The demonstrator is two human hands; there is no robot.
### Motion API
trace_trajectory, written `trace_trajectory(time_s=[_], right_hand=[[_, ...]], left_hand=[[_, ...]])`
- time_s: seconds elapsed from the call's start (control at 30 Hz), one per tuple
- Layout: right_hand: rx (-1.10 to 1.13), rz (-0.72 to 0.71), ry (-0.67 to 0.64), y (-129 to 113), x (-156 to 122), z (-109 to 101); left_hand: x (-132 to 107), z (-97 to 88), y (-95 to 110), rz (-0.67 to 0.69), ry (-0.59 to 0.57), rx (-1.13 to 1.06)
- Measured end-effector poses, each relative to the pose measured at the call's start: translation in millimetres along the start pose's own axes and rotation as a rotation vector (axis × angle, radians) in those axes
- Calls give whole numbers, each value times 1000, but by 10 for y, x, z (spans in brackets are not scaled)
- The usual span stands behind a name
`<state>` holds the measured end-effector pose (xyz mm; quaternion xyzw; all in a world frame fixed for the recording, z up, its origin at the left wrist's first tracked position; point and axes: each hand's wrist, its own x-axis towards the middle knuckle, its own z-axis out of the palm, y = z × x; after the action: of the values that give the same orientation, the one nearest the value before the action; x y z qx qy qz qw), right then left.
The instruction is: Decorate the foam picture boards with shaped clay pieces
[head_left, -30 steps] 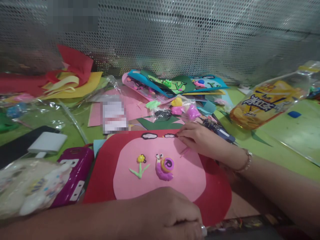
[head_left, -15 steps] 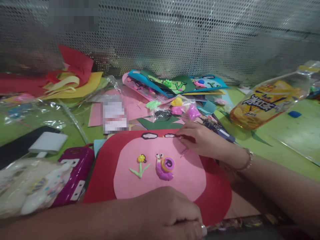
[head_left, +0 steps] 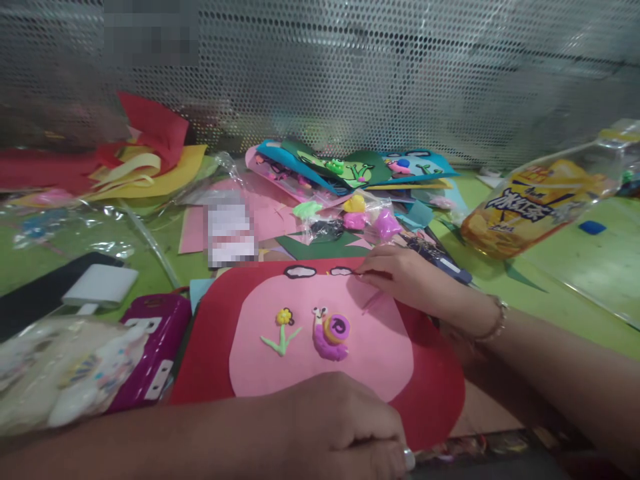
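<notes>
A red paper card (head_left: pixel 200 353) with a pink paper panel (head_left: pixel 295 373) lies in front of me. On the panel are a clay snail (head_left: pixel 333 337) with a purple shell and a yellow clay flower (head_left: pixel 284 319) on a green stem. Two white clouds with black outlines sit along its top edge, the left cloud (head_left: pixel 300 272) and the right cloud (head_left: pixel 342 271). My right hand (head_left: pixel 400 273) pinches a thin black clay strand at the right cloud's end; its fingertips are partly hidden. Curled at the card's near edge, my left hand (head_left: pixel 345 427) hides whatever its fingers hold.
Bagged clay lumps (head_left: pixel 356 219) lie behind the card, before a stack of decorated cards (head_left: pixel 350 167). A tea bottle (head_left: pixel 535 207) leans at the right. Leftward are a purple case (head_left: pixel 150 340), a white charger (head_left: pixel 100 285) and coloured paper scraps (head_left: pixel 150 173). A perforated metal panel (head_left: pixel 320 80) stands behind.
The view shifts very slightly. My right fingers stay at the right cloud with barely any movement, and my left hand keeps its place.
</notes>
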<state>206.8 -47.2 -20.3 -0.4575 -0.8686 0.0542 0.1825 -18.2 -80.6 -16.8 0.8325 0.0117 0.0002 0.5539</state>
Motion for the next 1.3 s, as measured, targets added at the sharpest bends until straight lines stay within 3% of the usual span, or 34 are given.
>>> trace_trajectory(time_s=[0.6, 0.8, 1.07, 1.3], right_hand=[[-73, 45, 51, -45, -21, -33], [-100, 31, -19, -11, -34, 19], [-37, 59, -11, -19, -19, -23], [-211, 14, -102, -20, -59, 16]], left_hand=[[5, 30, 5, -13, 18, 59], [12, 17, 36, -39, 14, 54], [18, 14, 22, -31, 6, 53], [10, 13, 3, -7, 4, 34]])
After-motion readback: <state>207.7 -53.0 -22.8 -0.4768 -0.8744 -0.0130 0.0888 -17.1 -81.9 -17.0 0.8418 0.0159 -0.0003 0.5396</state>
